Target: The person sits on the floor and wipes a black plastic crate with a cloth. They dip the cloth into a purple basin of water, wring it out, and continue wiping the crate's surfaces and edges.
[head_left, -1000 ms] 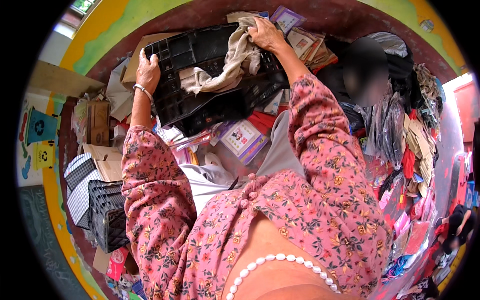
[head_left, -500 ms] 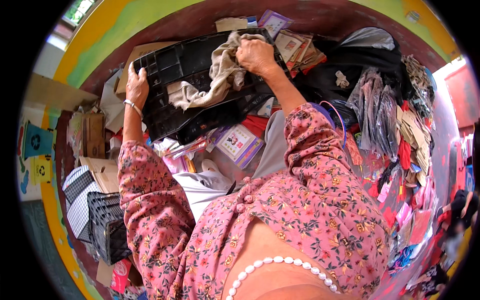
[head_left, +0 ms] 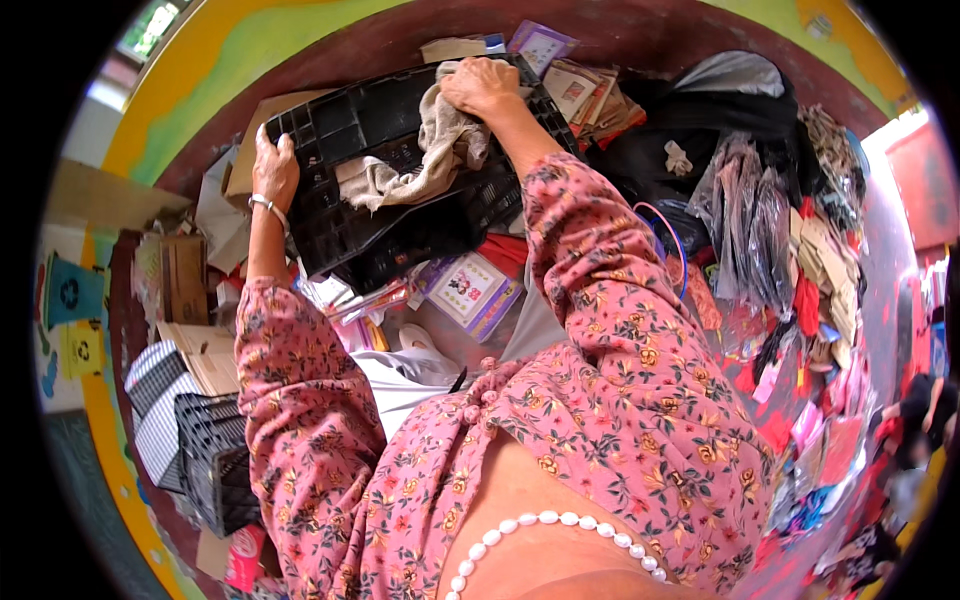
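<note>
Since the earlier frames your right hand [head_left: 482, 88] has travelled with the beige cloth [head_left: 425, 150] from the far right edge of the black plastic crate [head_left: 400, 185] toward its middle, and your left hand [head_left: 272, 165] has shifted along the crate's left rim. The crate itself sits at much the same tilt as before.

Current state: your left hand is closed over the crate's left edge, steadying it. Your right hand presses down on the cloth, fingers curled into the fabric, holding it against the crate's ribbed face. The cloth trails from under that hand down and left across the crate's centre. The crate rests, tipped, on a pile of mixed goods, among them a purple packet [head_left: 468, 292] just below its lower edge and flat cardboard [head_left: 205, 355] to the left.

Assessment of progress: you appear to be wiping the crate, and the work looks part done. The cloth is on the upper middle of the face; I judge the lower right portion and the left corner near your steadying hand yet to be covered. Whether the surface already passed over is clean cannot be told from this view; the black plastic shows no clear difference.

A second black crate [head_left: 215, 470] stands untouched at lower left.
</note>
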{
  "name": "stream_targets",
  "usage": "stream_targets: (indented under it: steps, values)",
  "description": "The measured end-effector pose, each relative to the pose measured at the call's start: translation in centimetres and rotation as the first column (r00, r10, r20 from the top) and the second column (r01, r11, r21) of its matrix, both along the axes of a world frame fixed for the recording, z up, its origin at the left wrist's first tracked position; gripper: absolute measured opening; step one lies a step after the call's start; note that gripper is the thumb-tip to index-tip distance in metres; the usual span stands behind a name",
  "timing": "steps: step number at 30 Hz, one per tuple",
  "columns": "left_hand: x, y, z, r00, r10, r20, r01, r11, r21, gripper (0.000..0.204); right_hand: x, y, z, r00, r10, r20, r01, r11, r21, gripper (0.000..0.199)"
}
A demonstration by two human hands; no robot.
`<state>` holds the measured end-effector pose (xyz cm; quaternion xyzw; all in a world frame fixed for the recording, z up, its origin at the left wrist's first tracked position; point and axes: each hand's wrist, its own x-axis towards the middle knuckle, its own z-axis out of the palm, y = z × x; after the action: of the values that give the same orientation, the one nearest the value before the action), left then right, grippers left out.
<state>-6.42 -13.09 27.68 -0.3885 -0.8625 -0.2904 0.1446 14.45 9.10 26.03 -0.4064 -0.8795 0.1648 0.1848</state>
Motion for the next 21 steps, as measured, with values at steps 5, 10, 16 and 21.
stream_targets:
  steps: [5, 10, 16, 21]
  values:
    - [-1.3, 0.1, 0.1, 0.999, 0.047, 0.009, -0.046, 0.996, -0.08, 0.055, 2.0, -1.9, 0.2, 0.999, -0.033, -0.03, 0.035, 0.996, 0.081, 0.032]
    - [1.6, 0.5, 0.3, 1.0, -0.015, 0.023, 0.015, 1.0, 0.017, 0.055, 2.4, -4.2, 1.5, 0.947, 0.042, -0.319, 0.007, 0.989, 0.15, 0.025]
    - [2.2, -0.2, 1.1, 0.999, -0.045, -0.002, 0.044, 0.992, -0.119, 0.052, -4.1, -4.5, -0.4, 0.989, 0.041, -0.143, -0.023, 0.992, 0.125, 0.035]
    - [2.0, -0.3, 0.4, 0.979, -0.114, -0.17, 0.093, 0.987, -0.127, 0.033, -5.3, -4.2, 0.0, 0.999, 0.017, -0.05, -0.013, 0.997, 0.078, 0.044]
